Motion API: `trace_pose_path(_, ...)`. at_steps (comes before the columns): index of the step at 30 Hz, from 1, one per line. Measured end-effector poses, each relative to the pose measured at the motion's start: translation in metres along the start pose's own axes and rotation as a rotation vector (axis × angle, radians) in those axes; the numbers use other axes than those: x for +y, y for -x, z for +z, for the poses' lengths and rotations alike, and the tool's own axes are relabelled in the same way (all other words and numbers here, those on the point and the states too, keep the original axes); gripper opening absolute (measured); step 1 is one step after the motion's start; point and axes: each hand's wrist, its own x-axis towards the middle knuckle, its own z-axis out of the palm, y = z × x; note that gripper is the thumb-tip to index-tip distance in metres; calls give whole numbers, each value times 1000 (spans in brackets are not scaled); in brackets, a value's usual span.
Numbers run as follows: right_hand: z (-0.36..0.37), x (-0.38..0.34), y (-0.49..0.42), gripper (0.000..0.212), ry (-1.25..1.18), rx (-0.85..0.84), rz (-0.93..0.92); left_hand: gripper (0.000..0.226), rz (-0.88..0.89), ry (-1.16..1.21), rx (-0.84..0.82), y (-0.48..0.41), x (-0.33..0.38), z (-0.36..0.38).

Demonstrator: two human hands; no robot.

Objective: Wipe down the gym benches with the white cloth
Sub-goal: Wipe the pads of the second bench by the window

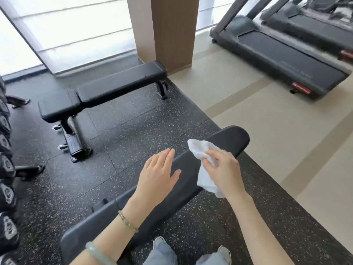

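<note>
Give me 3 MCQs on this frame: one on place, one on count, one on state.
1. Where is the white cloth?
A. On the far bench
B. On the near bench, held by the right hand
C. On the treadmill

2. How many bracelets are on the left wrist?
A. None
B. One
C. Two

3. How is the left hand?
A. Open and flat, holding nothing
C. Clenched around the cloth
B. Gripping a dumbbell

Key:
1 B: the right hand pinches the cloth over the near bench; the far bench is bare.
2 C: a beaded bracelet and a pale bangle.
3 A: the left hand has its fingers spread at the bench's edge.
</note>
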Motion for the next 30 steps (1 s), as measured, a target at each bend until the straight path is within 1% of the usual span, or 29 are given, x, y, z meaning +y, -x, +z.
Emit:
trace_pose_path(6, -66, 38, 10, 12, -31, 93, 28, 59, 50, 9, 30, -25, 76, 1)
trace_pose_path(10, -119, 96, 25, 12, -26, 149, 71, 59, 62, 12, 14, -37, 145, 19)
trace_pose_path(14, -173, 155, 38, 20, -6, 189, 89, 60, 54, 13, 3, -46, 218, 36)
trace_pose_path(19, -217, 212, 53, 21, 29, 209, 117, 60, 44, 27, -12, -54, 288, 55)
trace_pose_path(25, -246, 257, 43, 21, 55, 237, 99, 58, 44, 51, -13, -69, 334, 76)
trace_pose_path(30, -257, 288, 6, 21, 58, 229, 91, 58, 78, 68, -20, -116, 352, 96)
